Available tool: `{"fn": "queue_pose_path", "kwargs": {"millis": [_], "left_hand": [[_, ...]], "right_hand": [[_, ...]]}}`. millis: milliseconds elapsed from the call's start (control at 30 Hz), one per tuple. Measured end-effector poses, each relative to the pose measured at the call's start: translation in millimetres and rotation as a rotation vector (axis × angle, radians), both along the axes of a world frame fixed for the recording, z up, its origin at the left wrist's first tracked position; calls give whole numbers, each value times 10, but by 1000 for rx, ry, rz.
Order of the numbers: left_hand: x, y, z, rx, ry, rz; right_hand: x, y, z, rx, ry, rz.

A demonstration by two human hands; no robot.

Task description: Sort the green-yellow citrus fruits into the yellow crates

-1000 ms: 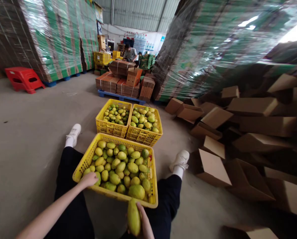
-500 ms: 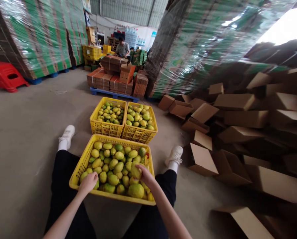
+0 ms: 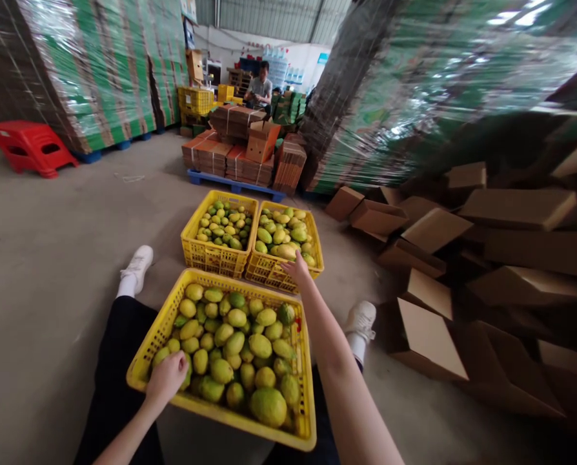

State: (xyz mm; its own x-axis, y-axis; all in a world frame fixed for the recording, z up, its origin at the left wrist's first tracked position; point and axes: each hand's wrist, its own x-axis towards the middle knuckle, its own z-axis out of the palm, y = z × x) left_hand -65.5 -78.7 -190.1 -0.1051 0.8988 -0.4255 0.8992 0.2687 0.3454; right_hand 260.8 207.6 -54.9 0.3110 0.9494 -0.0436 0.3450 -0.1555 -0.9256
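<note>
Fruit (image 3: 284, 252) appears released: right hand (image 3: 295, 268) now at one o'clock crate (image 3: 264, 268), grip spread; left hand (image 3: 167, 374), eight o'clock, curled, hold unclear.

The front crate (image 3: 240, 423), with fruit (image 3: 235, 342) in it, lies between the legs (image 3: 114, 355), the left rear crate (image 3: 215, 256) and right rear crate (image 3: 269, 271) stand side by side behind it, then a pallet (image 3: 235, 186) bearing cartons (image 3: 250, 169), with a stool (image 3: 31, 143) far left and boxes (image 3: 431, 336) heaped right.
</note>
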Motion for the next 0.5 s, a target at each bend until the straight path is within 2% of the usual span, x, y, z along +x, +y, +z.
{"fn": "queue_pose_path", "kwargs": {"millis": [67, 133, 267, 367, 433, 500], "left_hand": [[5, 4, 37, -7, 1, 24], [11, 6, 97, -11, 17, 32], [17, 13, 220, -10, 43, 28], [-10, 20, 247, -20, 40, 28], [-40, 22, 236, -32, 31, 24], [-67, 23, 224, -39, 18, 19]], "right_hand": [[-11, 1, -100, -58, -88, -32], [-44, -226, -291, -105, -169, -59], [-151, -1195, -770, -146, -334, 16], [-217, -1956, -1005, -212, -446, 152], [-249, -2259, -1077, -253, -523, 259], [-286, -2343, -1114, -285, -600, 358]]}}
